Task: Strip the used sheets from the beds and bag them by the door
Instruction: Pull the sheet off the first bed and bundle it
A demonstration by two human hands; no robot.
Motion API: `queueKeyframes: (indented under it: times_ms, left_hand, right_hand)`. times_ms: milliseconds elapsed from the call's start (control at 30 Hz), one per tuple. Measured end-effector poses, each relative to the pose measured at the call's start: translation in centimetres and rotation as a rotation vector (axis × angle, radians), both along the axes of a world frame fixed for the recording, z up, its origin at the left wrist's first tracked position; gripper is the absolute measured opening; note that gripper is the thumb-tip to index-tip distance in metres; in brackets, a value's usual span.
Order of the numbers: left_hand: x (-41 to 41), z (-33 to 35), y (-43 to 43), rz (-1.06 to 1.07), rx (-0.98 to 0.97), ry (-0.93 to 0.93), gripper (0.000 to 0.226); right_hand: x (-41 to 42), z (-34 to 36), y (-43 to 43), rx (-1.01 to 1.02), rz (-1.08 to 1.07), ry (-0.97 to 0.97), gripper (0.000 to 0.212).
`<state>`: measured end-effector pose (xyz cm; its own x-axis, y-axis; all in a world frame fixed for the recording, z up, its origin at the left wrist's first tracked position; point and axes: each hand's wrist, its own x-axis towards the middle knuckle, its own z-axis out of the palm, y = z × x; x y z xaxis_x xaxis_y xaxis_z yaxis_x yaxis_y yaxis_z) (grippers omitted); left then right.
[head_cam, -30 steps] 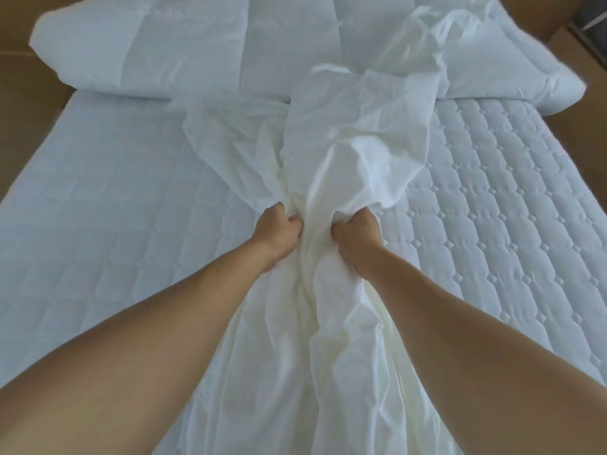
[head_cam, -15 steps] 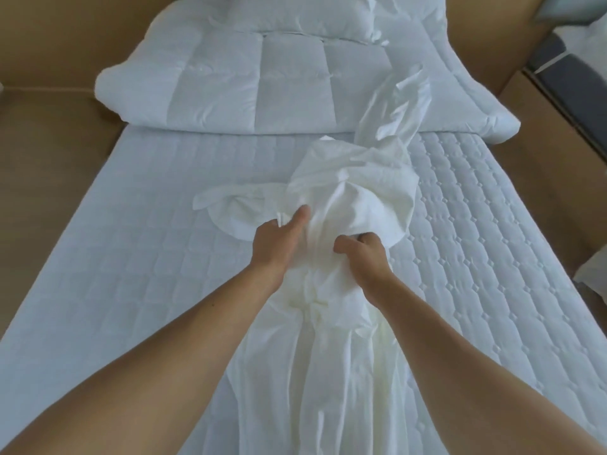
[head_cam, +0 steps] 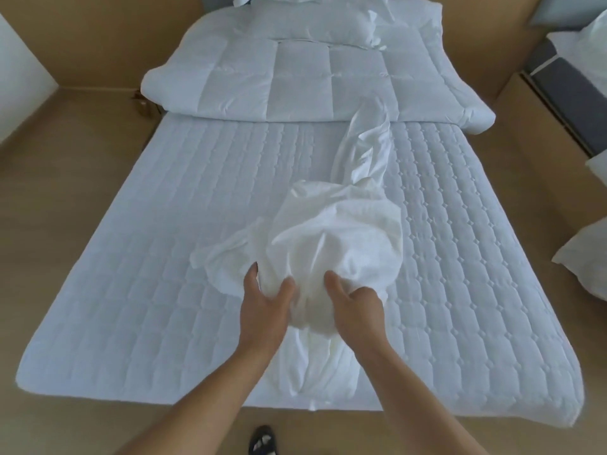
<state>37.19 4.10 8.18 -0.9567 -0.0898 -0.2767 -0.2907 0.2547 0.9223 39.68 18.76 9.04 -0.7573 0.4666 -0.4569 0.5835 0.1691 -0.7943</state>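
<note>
Sheet, one only, lies bunched on one quilted mattress; both hands, left and right, grip its near end; one duvet lies behind.

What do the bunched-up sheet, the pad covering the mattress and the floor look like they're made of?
The sheet: thin woven cloth, likely cotton or a blend, with a slight sheen; it crumples into sharp, soft folds.
The mattress pad: padded matte textile, stitched into squares and diamonds.
The floor: smooth tan surface, perhaps laminate or vinyl; no grain is visible.
</note>
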Motion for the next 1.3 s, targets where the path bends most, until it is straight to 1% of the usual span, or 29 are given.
queueKeyframes:
  times_ms: [67,133,200,267,300,367,400,433,467,500,533,600,667,733,800,833,867,933,1033,1100,1133,1167,1200,1233,1267,1300]
  left_hand:
    - [2.6,-2.9,-1.3,-0.088,-0.113,-0.074,0.059]
    - [4.3,-5.9,-2.3,-0.211,-0.272,-0.183,0.059]
    - [5.4,-8.1,-2.8,-0.321,-0.377,-0.267,0.061]
    - [5.7,-8.9,-2.8,-0.346,-0.466,-0.301,0.067]
    - [5.6,-9.1,-2.7,-0.324,-0.543,-0.27,0.076]
    - [4.7,-8.8,-2.3,-0.276,-0.672,-0.132,0.092]
    - [3.8,-8.4,-1.9,-0.276,-0.705,-0.048,0.094]
    - [2.8,-8.0,-1.4,-0.303,-0.735,0.026,0.092]
    - [1.5,-7.7,-0.9,-0.348,-0.765,0.081,0.085]
    - [0.2,-7.6,-0.3,-0.399,-0.793,0.113,0.077]
    - [-1.2,-7.7,0.2,-0.442,-0.817,0.121,0.071]
    - [-3.4,-8.9,0.8,-0.489,-0.852,0.078,0.066]
    - [-4.3,-11.3,0.5,-0.529,-0.916,-0.011,0.064]
    - [-3.4,-14.6,-0.5,-0.56,-0.976,-0.132,0.065]
    - [-1.1,-17.8,-1.6,-0.563,-0.97,-0.265,0.063]
    - [-0.1,-19.0,-2.0,-0.557,-0.939,-0.315,0.058]
    - [0.5,-19.9,-2.2,-0.559,-0.913,-0.353,0.055]
    - [0.2,-20.6,-2.1,-0.584,-0.879,-0.407,0.055]
    - [-1.8,-19.1,-1.7,-0.765,-0.929,-0.478,0.06]
    - [-3.5,-17.0,-1.7,-0.842,-0.922,-0.486,0.064]
    - [-4.4,-15.7,-1.8,-0.855,-0.93,-0.464,0.067]
    - [-5.4,-14.4,-2.0,-0.837,-0.966,-0.391,0.068]
    - [-6.4,-13.3,-2.1,-0.763,-1.017,-0.259,0.068]
    - [-7.4,-12.2,-2.0,-0.64,-1.042,-0.104,0.068]
    - [-8.5,-11.4,-2.0,-0.498,-1.023,0.044,0.067]
    - [-9.8,-11.0,-1.8,-0.373,-0.981,0.159,0.068]
  right_hand:
    - [2.9,-2.6,-0.6,0.089,0.095,-0.139,0.058]
    - [5.4,-5.3,-1.0,0.184,0.15,-0.265,0.06]
    - [7.2,-7.6,-1.2,0.266,0.2,-0.344,0.061]
    - [8.2,-8.8,-1.0,0.365,0.205,-0.377,0.059]
    - [8.4,-9.0,-0.8,0.429,0.156,-0.352,0.057]
    - [8.2,-8.8,-0.5,0.534,-0.032,-0.211,0.057]
    - [7.8,-8.5,-0.2,0.557,-0.113,-0.121,0.066]
    - [7.3,-8.2,0.1,0.556,-0.143,-0.04,0.08]
    - [6.5,-7.9,0.4,0.539,-0.109,0.017,0.093]
    - [5.6,-7.9,0.7,0.532,-0.017,0.047,0.101]
    - [4.7,-8.1,0.9,0.545,0.112,0.054,0.102]
    - [2.9,-9.3,1.3,0.576,0.347,0.025,0.092]
    - [1.9,-11.4,1.4,0.581,0.481,-0.027,0.084]
    - [2.3,-14.2,0.8,0.595,0.582,-0.091,0.08]
    - [3.7,-17.3,-0.2,0.577,0.647,-0.159,0.078]
    - [4.4,-18.8,-0.5,0.556,0.661,-0.183,0.077]
    - [4.9,-20.0,-0.7,0.54,0.671,-0.198,0.076]
    - [4.9,-21.3,-0.5,0.516,0.694,-0.227,0.075]
    - [3.6,-20.3,-0.2,0.465,0.759,-0.323,0.076]
    - [2.6,-17.9,-0.1,0.511,0.779,-0.35,0.074]
    - [2.1,-16.4,0.2,0.6,0.764,-0.312,0.072]
    - [1.3,-14.9,0.5,0.711,0.706,-0.227,0.071]
    - [0.4,-13.5,0.9,0.808,0.607,-0.115,0.07]
    - [-0.7,-12.2,1.3,0.868,0.496,-0.011,0.071]
    - [-2.1,-11.4,1.8,0.892,0.396,0.071,0.074]
    - [-3.7,-10.7,2.5,0.878,0.335,0.112,0.08]
